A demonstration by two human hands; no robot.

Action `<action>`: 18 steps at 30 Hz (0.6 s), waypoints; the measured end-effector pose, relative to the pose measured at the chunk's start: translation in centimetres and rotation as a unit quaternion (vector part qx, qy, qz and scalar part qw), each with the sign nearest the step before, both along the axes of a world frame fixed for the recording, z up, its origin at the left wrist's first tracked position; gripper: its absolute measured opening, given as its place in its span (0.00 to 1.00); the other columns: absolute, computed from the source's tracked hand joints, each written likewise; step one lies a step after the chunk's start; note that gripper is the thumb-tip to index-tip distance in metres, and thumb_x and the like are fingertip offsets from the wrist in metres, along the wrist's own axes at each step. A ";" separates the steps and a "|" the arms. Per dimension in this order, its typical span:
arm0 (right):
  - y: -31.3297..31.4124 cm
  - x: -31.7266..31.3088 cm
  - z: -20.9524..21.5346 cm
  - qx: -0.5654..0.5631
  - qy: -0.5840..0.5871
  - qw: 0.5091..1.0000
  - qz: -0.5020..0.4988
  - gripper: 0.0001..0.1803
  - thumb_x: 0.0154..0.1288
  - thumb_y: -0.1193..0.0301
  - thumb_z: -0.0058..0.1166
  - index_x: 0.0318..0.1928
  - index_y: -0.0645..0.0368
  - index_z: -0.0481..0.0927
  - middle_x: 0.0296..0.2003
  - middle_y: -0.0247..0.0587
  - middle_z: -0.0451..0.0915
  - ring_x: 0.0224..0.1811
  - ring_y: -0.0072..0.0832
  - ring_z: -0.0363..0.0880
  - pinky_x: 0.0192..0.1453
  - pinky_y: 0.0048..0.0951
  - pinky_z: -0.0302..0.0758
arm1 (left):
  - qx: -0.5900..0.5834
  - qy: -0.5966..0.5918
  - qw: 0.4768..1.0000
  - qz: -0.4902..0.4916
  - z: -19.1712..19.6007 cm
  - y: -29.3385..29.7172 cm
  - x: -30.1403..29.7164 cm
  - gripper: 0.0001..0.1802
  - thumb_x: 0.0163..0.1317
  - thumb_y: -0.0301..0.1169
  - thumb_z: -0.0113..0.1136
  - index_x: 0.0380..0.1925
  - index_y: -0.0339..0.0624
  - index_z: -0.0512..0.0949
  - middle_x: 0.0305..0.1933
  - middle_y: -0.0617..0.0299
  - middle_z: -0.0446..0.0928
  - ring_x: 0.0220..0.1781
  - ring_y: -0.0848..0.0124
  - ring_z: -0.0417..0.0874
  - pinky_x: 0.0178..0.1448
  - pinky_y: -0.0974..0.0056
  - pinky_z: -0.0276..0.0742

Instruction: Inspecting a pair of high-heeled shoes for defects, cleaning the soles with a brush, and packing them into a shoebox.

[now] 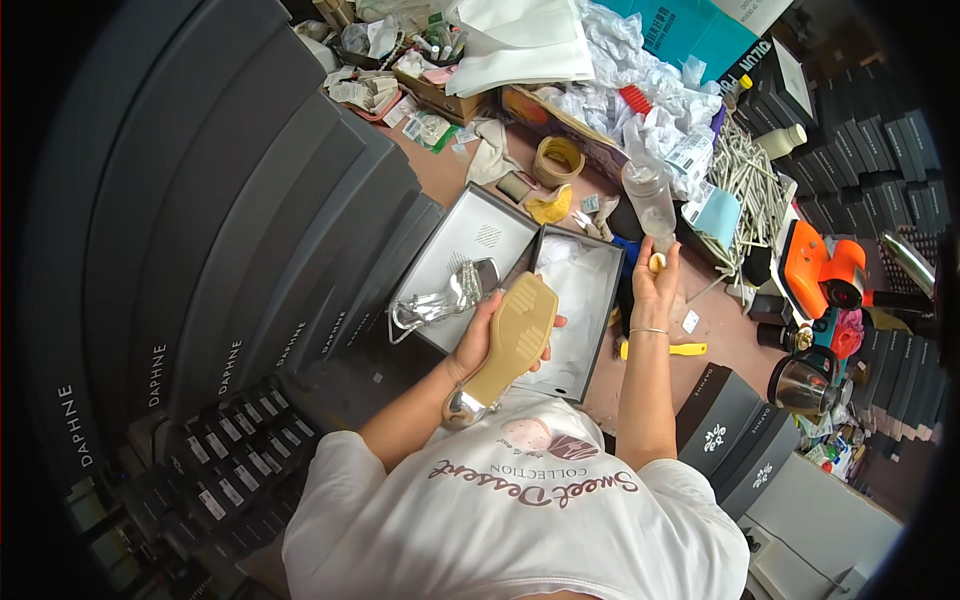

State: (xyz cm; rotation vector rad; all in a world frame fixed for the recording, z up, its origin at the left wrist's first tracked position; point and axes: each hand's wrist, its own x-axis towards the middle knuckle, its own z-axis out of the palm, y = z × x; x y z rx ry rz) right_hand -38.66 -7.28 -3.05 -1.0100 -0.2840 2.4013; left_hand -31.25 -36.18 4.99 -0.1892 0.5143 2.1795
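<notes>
My left hand [480, 345] is closed around a high-heeled shoe [515, 330], its tan sole turned up and its silvery heel end towards my body. In my right hand [656, 285], a clear plastic bottle [648, 190] is gripped by its narrow end, its wide end pointing away from me. A small cream-coloured round piece [657, 262] shows between those fingers; I cannot tell if it is the bottle's cap. The matching silver strappy shoe [450, 295] rests on the grey-white box lid [470, 225]. Beside it stands the open shoe box [575, 320], with white tissue paper inside.
Stacked dark shoe boxes [220, 180] rise on the left; more boxes [725, 430] stand at right. A tape roll [558, 162], yellow sponge [549, 205] and yellow-handled tool [665, 350] lie on the table. Beyond are crumpled paper [600, 60], white sticks [750, 180] and an orange heat gun [830, 270].
</notes>
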 end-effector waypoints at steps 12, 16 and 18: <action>-6.0 -12.0 5.3 0.879 0.019 0.430 0.206 0.26 0.59 0.77 0.59 0.59 0.50 0.74 0.45 0.52 0.75 0.47 0.48 0.75 0.51 0.37 0.72 | -0.036 -0.056 0.998 0.008 -0.6 -1.8 1.8 0.38 0.64 0.58 0.40 0.67 0.44 0.58 0.59 0.43 0.69 0.46 0.53 0.82 0.41 0.56 0.82; -6.8 -13.0 3.0 0.904 0.000 0.340 0.259 0.26 0.61 0.70 0.58 0.61 0.42 0.72 0.49 0.53 0.72 0.50 0.50 0.75 0.51 0.44 0.74 | -0.054 -0.067 0.996 0.038 -1.8 -2.0 0.3 0.37 0.64 0.58 0.36 0.62 0.41 0.64 0.56 0.44 0.73 0.45 0.55 0.81 0.39 0.57 0.82; -6.9 -13.2 3.9 0.896 -0.068 0.359 0.252 0.20 0.66 0.64 0.53 0.59 0.43 0.75 0.47 0.56 0.71 0.48 0.49 0.75 0.50 0.41 0.74 | -0.051 -0.068 0.995 0.052 -2.1 -1.9 0.3 0.36 0.65 0.58 0.35 0.61 0.40 0.65 0.55 0.44 0.74 0.44 0.56 0.82 0.39 0.57 0.81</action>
